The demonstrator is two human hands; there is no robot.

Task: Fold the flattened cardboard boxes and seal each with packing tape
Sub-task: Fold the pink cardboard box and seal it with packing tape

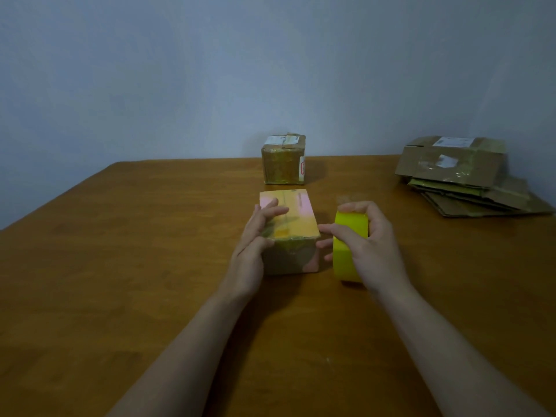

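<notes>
My left fingers point(276, 211) spread on the glossy taped box point(301, 219) at centre; right fingers point(358, 206) curl round a yellow tape roll point(345, 257); wooden bench point(120, 266) stretches wide left

Wooden table point(120, 266) with an orange-brown, faintly grained top and a rounded far-left corner, viewed from above. A plain, pale blue-grey wall point(210, 70) is seen behind it. The scene is dimly lit, and soft shadows are cast on the tabletop.
</notes>
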